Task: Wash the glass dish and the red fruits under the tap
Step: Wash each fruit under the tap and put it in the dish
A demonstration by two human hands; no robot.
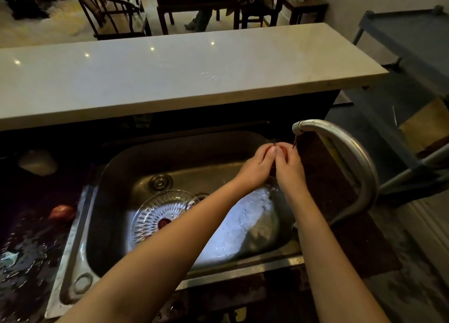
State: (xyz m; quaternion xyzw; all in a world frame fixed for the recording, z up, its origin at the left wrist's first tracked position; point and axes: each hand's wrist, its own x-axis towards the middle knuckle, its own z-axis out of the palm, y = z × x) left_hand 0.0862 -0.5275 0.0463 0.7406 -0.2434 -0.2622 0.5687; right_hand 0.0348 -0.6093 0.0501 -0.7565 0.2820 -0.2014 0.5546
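Both my hands are raised together over the steel sink (116, 167), just below the spout of the curved tap (345, 147). My left hand (255, 167) and my right hand (289, 167) curl around a small red fruit (281, 150), mostly hidden between the fingers. A thin stream of water falls from the spout onto them. The cut-glass dish (155, 213) lies on the sink floor at the left, with a red fruit (164, 223) showing in its middle. Another red fruit (62, 212) rests on the wet dark counter left of the sink.
A raised pale stone bar top (170, 74) runs across behind the sink. A pale soap-like object (37, 162) sits at the far left. A metal trolley (413, 55) stands to the right. Wooden chairs and a table with a seated person's legs are beyond the bar.
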